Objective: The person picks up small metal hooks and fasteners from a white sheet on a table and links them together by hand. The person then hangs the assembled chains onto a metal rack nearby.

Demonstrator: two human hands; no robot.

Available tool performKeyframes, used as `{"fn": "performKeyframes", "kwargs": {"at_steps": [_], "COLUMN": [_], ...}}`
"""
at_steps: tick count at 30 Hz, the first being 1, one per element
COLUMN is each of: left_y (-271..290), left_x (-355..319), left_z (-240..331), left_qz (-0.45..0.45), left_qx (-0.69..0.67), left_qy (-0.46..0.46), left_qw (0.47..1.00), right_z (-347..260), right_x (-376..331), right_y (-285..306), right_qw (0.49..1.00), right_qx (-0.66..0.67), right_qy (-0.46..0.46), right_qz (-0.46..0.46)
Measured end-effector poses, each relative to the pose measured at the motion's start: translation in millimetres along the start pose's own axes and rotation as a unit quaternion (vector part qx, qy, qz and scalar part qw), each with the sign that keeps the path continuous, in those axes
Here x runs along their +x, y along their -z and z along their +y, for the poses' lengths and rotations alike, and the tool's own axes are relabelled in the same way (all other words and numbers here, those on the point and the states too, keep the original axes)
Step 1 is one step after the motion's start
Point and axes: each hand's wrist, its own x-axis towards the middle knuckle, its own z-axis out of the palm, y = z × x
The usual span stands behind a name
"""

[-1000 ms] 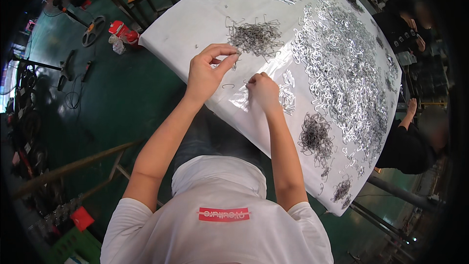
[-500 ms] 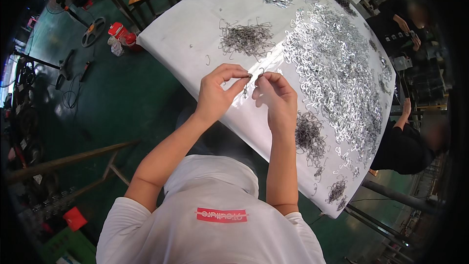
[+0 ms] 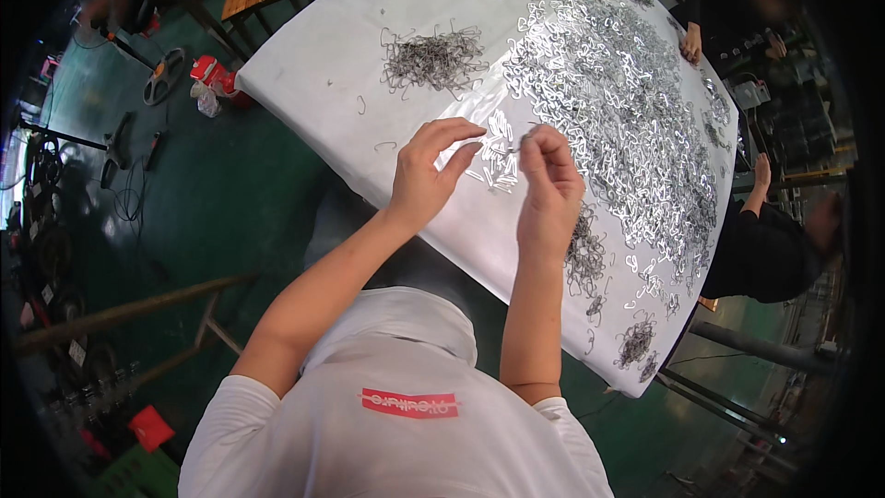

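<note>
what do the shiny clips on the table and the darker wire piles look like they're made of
Shiny clips: likely bright stamped or plated metal, as they glint silver-white. Darker wire pile: probably duller bare steel wire, thin, bent, grey. Table cover: smooth white sheet, possibly plastic or cloth.
</note>
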Motion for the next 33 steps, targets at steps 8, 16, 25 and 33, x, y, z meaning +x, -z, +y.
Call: {"fn": "performKeyframes", "kwargs": {"at_steps": [8, 16, 25, 33], "left_y": [-34.1, -21.2, 45.3, 66.4], "left_x": [-32.1, 6.1, 55.5, 64.4], "left_z": [-99.6, -82.9, 20.6, 21.8], "left_qz": [-0.287, -0.2, -0.091, -0.046], "left_qx": [0.31, 0.113, -0.209, -0.168], "left_qy": [-0.156, 0.091, 0.252, 0.19], "left_qw": [0.893, 0.969, 0.94, 0.966], "right_z": [-9.4, 3.3, 27.0, 37.6], "right_x": [2.6, -7.0, 6.8, 27.9], "right_y": [19.8, 6.9, -28.7, -60.2], "right_qw": [0.998, 0.998, 0.989, 0.972], "right_qx": [-0.027, -0.043, -0.136, -0.211], "right_qy": [0.03, 0.035, 0.03, 0.081], "right_qz": [0.046, 0.011, -0.038, -0.067]}}
